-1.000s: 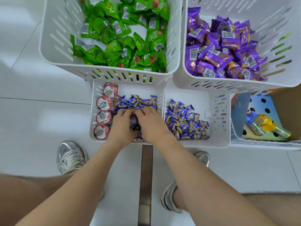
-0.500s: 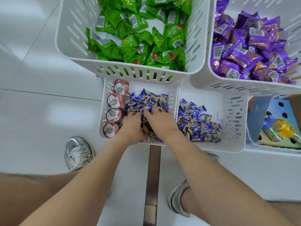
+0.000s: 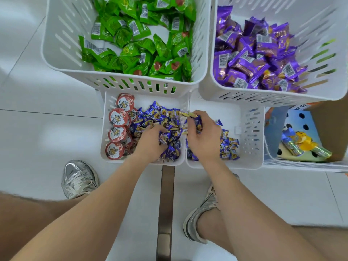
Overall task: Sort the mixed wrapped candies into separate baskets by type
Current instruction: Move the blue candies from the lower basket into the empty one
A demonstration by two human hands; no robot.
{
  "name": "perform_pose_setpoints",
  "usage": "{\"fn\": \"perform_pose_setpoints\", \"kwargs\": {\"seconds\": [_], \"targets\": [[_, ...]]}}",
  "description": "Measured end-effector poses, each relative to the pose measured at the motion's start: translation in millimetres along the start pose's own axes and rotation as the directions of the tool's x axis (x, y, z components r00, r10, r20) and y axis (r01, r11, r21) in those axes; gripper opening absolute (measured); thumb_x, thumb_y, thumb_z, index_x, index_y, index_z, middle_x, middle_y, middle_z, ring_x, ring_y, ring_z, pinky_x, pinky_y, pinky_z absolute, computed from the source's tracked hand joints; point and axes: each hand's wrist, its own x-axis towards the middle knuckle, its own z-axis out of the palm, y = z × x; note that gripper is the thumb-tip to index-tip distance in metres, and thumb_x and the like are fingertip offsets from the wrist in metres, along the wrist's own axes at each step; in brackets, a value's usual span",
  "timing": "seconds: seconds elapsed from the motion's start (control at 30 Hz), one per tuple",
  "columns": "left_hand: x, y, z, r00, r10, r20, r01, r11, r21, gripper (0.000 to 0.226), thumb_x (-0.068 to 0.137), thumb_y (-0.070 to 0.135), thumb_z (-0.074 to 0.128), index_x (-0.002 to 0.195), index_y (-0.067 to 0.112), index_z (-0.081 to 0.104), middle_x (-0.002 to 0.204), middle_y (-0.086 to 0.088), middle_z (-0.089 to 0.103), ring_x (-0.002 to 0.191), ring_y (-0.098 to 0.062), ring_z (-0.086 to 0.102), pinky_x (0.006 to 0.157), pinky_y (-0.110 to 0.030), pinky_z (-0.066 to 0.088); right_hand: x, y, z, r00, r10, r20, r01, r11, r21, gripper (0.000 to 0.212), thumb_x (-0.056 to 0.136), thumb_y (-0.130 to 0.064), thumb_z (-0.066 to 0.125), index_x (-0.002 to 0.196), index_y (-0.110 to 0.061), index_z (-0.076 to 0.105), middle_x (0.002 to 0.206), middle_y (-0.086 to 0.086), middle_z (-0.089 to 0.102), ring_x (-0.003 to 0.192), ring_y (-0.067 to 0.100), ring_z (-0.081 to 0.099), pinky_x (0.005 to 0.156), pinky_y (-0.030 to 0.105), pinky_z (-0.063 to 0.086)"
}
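Note:
A small white basket (image 3: 105, 129) holds several red-lidded jelly cups (image 3: 117, 118) on its left and a heap of blue wrapped candies (image 3: 162, 115). My left hand (image 3: 150, 142) is dug into that heap, fingers curled round blue candies. My right hand (image 3: 202, 136) grips a handful of blue candies above the neighbouring small white basket (image 3: 250, 129), where more blue candies (image 3: 228, 146) lie. Behind stand a large basket of green wrapped candies (image 3: 135, 44) and a large basket of purple wrapped candies (image 3: 256, 59).
A cardboard box (image 3: 335, 129) at the right holds a blue spotted pack with small bottles (image 3: 301, 146). My two silver shoes (image 3: 79, 178) stand on the white tiled floor, with a dark metal strip (image 3: 166, 200) running between them.
My right hand has lifted out of the left small basket with a handful of blue candies and moved right over the other small basket. The left hand stays in the heap.

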Motion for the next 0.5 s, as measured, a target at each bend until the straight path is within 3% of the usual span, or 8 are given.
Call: {"fn": "perform_pose_setpoints", "kwargs": {"seconds": [0.1, 0.17, 0.23, 0.3, 0.4, 0.47, 0.5], "targets": [[-3, 10, 6, 0.997, 0.077, 0.031, -0.077, 0.997, 0.006, 0.032, 0.086, 0.010, 0.078, 0.110, 0.026, 0.065, 0.116, -0.001, 0.058, 0.102, -0.017, 0.054, 0.100, -0.041, 0.048, -6, 18, -16, 0.963, 0.232, -0.140, -0.227, 0.973, 0.051, 0.011, 0.099, -0.026, 0.062, 0.101, -0.016, 0.067, 0.061, -0.007, 0.059, 0.053, 0.012, 0.054, 0.054, 0.030, 0.041], [-7, 14, 8, 0.995, 0.086, 0.041, -0.086, 0.996, 0.005, 0.039, 0.086, 0.008, 0.076, 0.119, 0.025, 0.064, 0.114, 0.001, 0.056, 0.102, -0.018, 0.055, 0.100, -0.043, 0.049, -9, 29, -20, 0.910, 0.390, -0.140, -0.391, 0.920, 0.015, 0.015, 0.099, -0.026, 0.061, 0.095, -0.012, 0.064, 0.060, -0.008, 0.057, 0.052, 0.008, 0.053, 0.057, 0.032, 0.037], [-11, 21, 9, 0.996, 0.091, 0.026, -0.091, 0.995, 0.027, 0.057, 0.083, 0.010, 0.074, 0.135, 0.025, 0.055, 0.128, -0.003, 0.048, 0.118, -0.027, 0.049, 0.110, -0.043, 0.040, -6, 33, -22, 0.839, 0.537, -0.082, -0.541, 0.840, -0.032, 0.020, 0.100, -0.026, 0.059, 0.092, -0.008, 0.061, 0.066, -0.005, 0.057, 0.060, 0.016, 0.057, 0.062, 0.033, 0.039], [-12, 26, 8, 0.995, 0.078, 0.061, -0.082, 0.995, 0.060, 0.080, 0.077, 0.015, 0.074, 0.149, 0.028, 0.040, 0.147, -0.004, 0.034, 0.137, -0.035, 0.031, 0.116, -0.043, 0.026, 1, 33, -23, 0.755, 0.656, -0.011, -0.656, 0.755, 0.005, 0.022, 0.101, -0.029, 0.057, 0.096, -0.008, 0.060, 0.074, 0.001, 0.061, 0.076, 0.030, 0.067, 0.067, 0.035, 0.047], [-4, 27, 9, 0.962, 0.098, 0.255, -0.115, 0.992, 0.055, 0.115, 0.069, 0.021, 0.082, 0.160, 0.035, 0.013, 0.165, 0.005, 0.006, 0.154, -0.035, 0.004, 0.120, -0.053, 0.018, 7, 30, -22, 0.649, 0.747, 0.143, -0.747, 0.590, 0.307, 0.034, 0.100, -0.033, 0.051, 0.128, -0.017, 0.062, 0.092, 0.006, 0.071, 0.078, 0.032, 0.075, 0.063, 0.039, 0.063], [8, 21, 16, 0.948, 0.112, 0.298, -0.145, 0.985, 0.093, 0.127, 0.063, 0.030, 0.085, 0.160, 0.041, 0.003, 0.168, 0.008, -0.003, 0.156, -0.035, -0.004, 0.119, -0.058, 0.020, 6, 29, -24, 0.713, 0.697, 0.074, -0.698, 0.696, 0.172, 0.046, 0.100, -0.032, 0.045, 0.142, -0.020, 0.057, 0.086, 0.001, 0.071, 0.074, 0.026, 0.072, 0.069, 0.044, 0.063], [14, 18, 19, 0.953, 0.098, 0.287, -0.139, 0.982, 0.126, 0.131, 0.059, 0.036, 0.086, 0.159, 0.044, 0.000, 0.168, 0.010, -0.003, 0.156, -0.036, -0.004, 0.117, -0.060, 0.023, 4, 29, -25, 0.767, 0.641, -0.003, -0.641, 0.767, 0.041, 0.043, 0.100, -0.028, 0.044, 0.138, -0.018, 0.062, 0.079, -0.001, 0.070, 0.071, 0.023, 0.069, 0.069, 0.041, 0.060]]}}
